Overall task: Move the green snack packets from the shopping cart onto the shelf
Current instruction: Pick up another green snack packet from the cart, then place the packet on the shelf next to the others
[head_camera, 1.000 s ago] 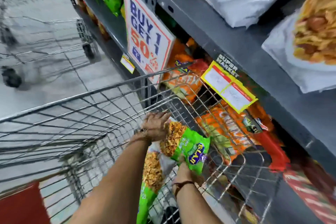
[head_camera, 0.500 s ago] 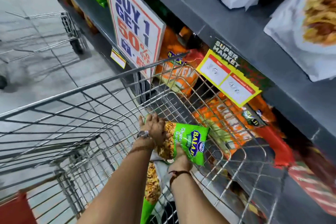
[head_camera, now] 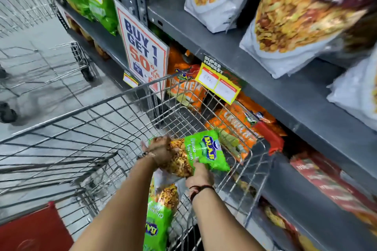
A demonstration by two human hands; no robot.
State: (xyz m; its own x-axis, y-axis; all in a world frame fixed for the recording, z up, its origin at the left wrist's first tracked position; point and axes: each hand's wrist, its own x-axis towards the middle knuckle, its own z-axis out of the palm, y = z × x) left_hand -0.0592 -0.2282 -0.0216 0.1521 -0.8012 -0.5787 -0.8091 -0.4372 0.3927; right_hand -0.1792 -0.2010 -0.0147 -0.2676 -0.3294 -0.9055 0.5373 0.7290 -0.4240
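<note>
Mid-pickup: left hand (head_camera: 163, 152) and right hand (head_camera: 201, 175) both closed on one green packet (head_camera: 204, 152), held inside the cart (head_camera: 114, 98) near its 3 o'clock wall, left grip on the end at 9 o'clock, right grip pinching the edge at 6 o'clock. Second packet (head_camera: 160, 216) lying under the forearms toward 6 o'clock, not yet taken. Next, likely: lifting clear of the wire rim and swinging toward 2 o'clock onto the shelf (head_camera: 295, 96), minding the price tag (head_camera: 219, 83) and orange bags (head_camera: 234, 126)

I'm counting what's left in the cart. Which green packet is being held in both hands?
The upper green packet, logo facing up, gripped by the left hand and right hand. The other green packet hangs below them, logo upside down.
</note>
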